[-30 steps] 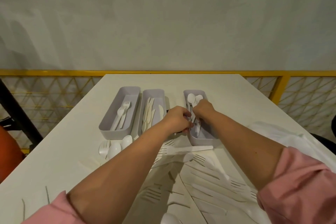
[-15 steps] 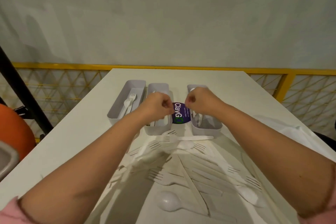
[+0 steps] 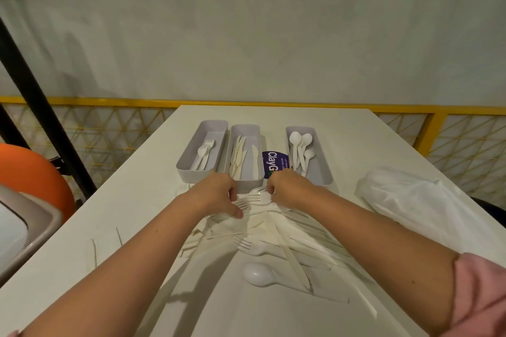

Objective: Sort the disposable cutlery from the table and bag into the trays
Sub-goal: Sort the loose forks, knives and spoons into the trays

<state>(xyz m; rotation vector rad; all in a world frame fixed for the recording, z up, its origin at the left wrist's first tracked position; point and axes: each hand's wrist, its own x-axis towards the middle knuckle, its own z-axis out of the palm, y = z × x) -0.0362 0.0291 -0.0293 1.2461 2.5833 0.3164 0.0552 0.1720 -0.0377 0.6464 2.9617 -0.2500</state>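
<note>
Head view: the left hand (image 3: 216,191) and the right hand (image 3: 290,189) curl their fingers on forks (image 3: 260,197) at the far edge of the cutlery pile (image 3: 273,230) on the worktop (image 3: 137,213); whether they really grip, I cannot tell. Tangled tines may drag neighbouring pieces off. Half a second earlier the hands hovered at the trays (image 3: 191,174).
</note>
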